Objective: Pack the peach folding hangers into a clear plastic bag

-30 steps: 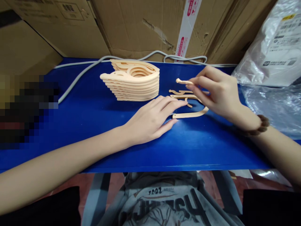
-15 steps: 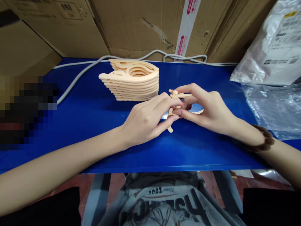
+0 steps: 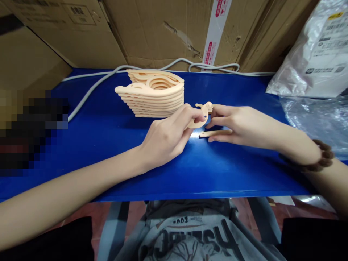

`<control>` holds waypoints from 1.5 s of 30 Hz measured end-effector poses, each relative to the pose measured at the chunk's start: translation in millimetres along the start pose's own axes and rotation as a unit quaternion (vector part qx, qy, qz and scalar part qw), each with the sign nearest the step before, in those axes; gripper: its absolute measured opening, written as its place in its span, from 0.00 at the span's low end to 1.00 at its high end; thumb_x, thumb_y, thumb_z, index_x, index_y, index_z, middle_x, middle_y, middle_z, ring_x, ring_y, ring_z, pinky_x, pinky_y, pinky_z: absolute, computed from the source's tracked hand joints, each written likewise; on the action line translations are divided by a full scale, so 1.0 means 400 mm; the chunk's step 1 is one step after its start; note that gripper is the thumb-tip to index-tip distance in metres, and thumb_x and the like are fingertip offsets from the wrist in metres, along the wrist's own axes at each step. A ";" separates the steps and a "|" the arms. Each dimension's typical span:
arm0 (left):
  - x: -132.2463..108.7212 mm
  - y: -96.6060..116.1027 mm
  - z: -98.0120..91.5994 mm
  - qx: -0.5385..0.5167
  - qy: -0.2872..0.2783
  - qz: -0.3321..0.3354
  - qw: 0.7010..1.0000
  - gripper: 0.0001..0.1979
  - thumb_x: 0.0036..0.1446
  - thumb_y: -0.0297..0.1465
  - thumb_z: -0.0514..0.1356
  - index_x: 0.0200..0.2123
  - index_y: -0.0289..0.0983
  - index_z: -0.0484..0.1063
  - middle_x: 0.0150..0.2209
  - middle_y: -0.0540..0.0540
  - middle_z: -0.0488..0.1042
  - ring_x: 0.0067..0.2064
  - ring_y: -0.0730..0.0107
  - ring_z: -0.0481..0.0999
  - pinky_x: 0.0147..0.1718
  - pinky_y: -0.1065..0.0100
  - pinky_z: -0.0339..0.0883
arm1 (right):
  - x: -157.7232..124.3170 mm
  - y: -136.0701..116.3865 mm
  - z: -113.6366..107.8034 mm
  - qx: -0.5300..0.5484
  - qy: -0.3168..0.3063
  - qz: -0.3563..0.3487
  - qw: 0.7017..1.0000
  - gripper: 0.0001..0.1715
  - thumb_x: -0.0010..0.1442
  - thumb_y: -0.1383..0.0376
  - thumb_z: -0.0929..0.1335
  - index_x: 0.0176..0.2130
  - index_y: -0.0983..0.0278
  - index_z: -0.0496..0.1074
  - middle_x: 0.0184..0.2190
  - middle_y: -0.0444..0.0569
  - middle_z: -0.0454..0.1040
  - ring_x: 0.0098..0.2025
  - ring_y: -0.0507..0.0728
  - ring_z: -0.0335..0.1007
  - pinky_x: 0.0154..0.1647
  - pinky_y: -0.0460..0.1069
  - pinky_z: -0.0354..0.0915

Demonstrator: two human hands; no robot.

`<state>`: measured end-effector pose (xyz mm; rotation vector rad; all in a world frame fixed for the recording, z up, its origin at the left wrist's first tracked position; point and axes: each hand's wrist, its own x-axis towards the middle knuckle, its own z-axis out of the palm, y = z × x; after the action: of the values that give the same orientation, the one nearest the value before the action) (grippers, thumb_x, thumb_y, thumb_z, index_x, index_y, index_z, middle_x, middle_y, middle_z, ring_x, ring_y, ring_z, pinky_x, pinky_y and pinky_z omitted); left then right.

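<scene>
My left hand [image 3: 170,136] is closed, pinching a small curved beige plastic piece [image 3: 200,122] with a rounded knob at its upper end and a small hole; its lower part is hidden by my fingers. To the right, my right hand [image 3: 241,125] bends over a slim beige plastic arm [image 3: 216,133], which shows between its thumb and fingers. More beige plastic shows near its fingertips, close behind the curved piece; I cannot tell whether these parts are joined. A stack of several beige plastic folding-hanger pieces [image 3: 160,103] stands just behind my left hand.
The blue table [image 3: 163,181] has its front edge near my body. A pale cable [image 3: 92,87] runs along the back, before cardboard boxes [image 3: 152,32]. At the right lie a clear plastic bag [image 3: 307,123] and a labelled white package [image 3: 312,65]. A blurred dark object [image 3: 32,130] is at the left.
My hands have drawn apart. The curved piece has turned and stays in my left hand; my right hand has let go of it and moved lower over the slim arm.
</scene>
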<state>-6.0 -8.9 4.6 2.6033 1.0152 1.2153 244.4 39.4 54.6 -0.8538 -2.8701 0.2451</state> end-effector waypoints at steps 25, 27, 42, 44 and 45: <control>0.002 -0.014 0.010 0.006 -0.057 -0.052 0.997 0.10 0.74 0.25 0.47 0.53 0.39 0.63 0.40 0.50 0.80 0.32 0.74 0.79 0.30 0.73 0.65 | 0.018 -0.026 0.028 -0.274 -0.050 0.038 0.960 0.28 0.80 0.56 0.51 0.45 0.66 0.73 0.24 0.49 0.73 0.22 0.55 0.63 0.26 0.49 0.42; 0.004 -0.008 0.007 0.031 -0.076 -0.057 0.995 0.11 0.73 0.24 0.46 0.52 0.39 0.64 0.40 0.49 0.80 0.31 0.72 0.79 0.29 0.71 0.64 | 0.020 -0.031 0.026 -0.280 -0.063 0.044 0.957 0.28 0.80 0.56 0.52 0.47 0.66 0.73 0.25 0.50 0.74 0.23 0.56 0.64 0.26 0.49 0.41; 0.026 0.014 -0.009 0.074 -0.167 -0.119 0.976 0.18 0.77 0.41 0.44 0.35 0.41 0.62 0.26 0.51 0.70 0.28 0.67 0.76 0.24 0.70 0.51 | 0.019 -0.026 0.038 -0.295 -0.046 0.047 0.953 0.25 0.80 0.59 0.53 0.50 0.67 0.73 0.30 0.53 0.79 0.25 0.57 0.67 0.29 0.50 0.41; 0.027 0.013 -0.008 0.090 -0.166 -0.129 0.973 0.17 0.75 0.40 0.46 0.35 0.40 0.64 0.26 0.51 0.70 0.27 0.67 0.75 0.24 0.69 0.50 | 0.018 -0.025 0.037 -0.298 -0.047 0.051 0.952 0.25 0.80 0.58 0.53 0.50 0.67 0.73 0.30 0.53 0.79 0.25 0.56 0.67 0.29 0.50 0.41; 0.028 0.012 -0.008 0.095 -0.166 -0.133 0.973 0.17 0.75 0.40 0.47 0.34 0.40 0.64 0.26 0.51 0.71 0.27 0.67 0.74 0.25 0.69 0.50 | 0.017 -0.025 0.037 -0.293 -0.045 0.050 0.954 0.25 0.80 0.58 0.53 0.51 0.66 0.72 0.31 0.53 0.79 0.25 0.56 0.68 0.29 0.50 0.41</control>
<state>-0.6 -6.4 15.6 2.5719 1.4026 0.6245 231.0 33.2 42.4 -1.0955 -3.0205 -0.6070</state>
